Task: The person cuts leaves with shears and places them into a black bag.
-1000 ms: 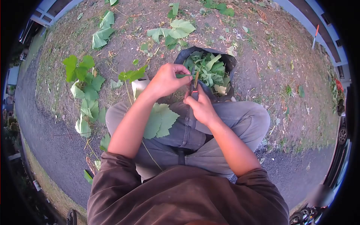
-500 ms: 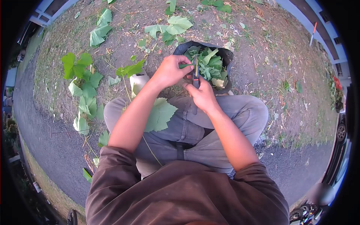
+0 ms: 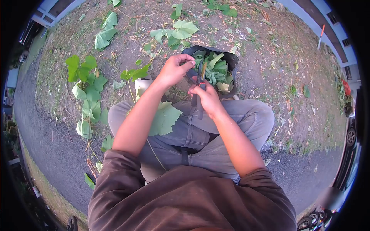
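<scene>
My right hand is wrapped round a pair of pruning shears with dark handles and a red-orange mark near the pivot. The blades point away from me, beside a dark open bag. Cut green leaves fill the bag. My left hand is at the bag's left edge, thumb and fingertips pinched together; what is between them, if anything, does not show. Under my left forearm a large leaf lies on my lap, near a long thin vine stem.
A leafy vine trails along the ground to my left. More loose leaves lie beyond the bag on dirt and dry litter. Pavement runs beside me. An orange-tipped stake stands far right.
The green piece seen in my left fingers earlier no longer shows there. My left hand has shifted slightly left and away from the shears, whose handles have spread apart.
</scene>
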Demonstrator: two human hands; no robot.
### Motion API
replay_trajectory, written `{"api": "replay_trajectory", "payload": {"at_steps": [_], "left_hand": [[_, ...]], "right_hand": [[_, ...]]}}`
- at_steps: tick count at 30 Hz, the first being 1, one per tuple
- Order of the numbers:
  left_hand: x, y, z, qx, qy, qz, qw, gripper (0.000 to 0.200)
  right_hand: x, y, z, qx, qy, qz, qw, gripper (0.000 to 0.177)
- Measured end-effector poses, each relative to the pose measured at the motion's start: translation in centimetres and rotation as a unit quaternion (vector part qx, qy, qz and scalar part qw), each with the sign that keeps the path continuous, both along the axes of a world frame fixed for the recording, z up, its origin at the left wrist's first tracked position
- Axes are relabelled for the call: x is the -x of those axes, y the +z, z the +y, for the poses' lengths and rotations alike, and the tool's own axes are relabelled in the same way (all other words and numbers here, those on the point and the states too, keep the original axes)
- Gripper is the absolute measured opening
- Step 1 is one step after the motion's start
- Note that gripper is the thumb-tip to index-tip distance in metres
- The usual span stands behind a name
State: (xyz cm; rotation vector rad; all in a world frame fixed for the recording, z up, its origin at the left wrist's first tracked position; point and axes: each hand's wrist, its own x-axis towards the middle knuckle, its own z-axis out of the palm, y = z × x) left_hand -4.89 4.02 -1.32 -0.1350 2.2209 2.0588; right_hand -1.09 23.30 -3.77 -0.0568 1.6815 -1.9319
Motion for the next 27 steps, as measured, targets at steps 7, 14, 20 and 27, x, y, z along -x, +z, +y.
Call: {"api": "replay_trajectory", "payload": {"at_steps": [7,14,20,27], "left_hand": [[-1.1,0.9,0.3,0.184,-0.020,0.065,0.980,0.026],[-1.3,1.9,0.8,0.231,-0.027,0.083,0.969,0.023],[-2.0,3.8,1.6,0.270,-0.026,0.057,0.961,0.021],[-2.0,4.2,2.0,0.257,-0.007,0.097,0.962,0.018]], "right_hand": [[0.3,-0.8,0.1,-0.087,0.000,0.072,0.994,0.048],[0.4,-0.1,0.2,-0.163,0.017,0.138,0.977,0.046],[0.5,0.2,0.3,-0.189,0.015,0.178,0.966,0.046],[0.6,-0.1,0.3,-0.182,0.016,0.176,0.967,0.040]]}}
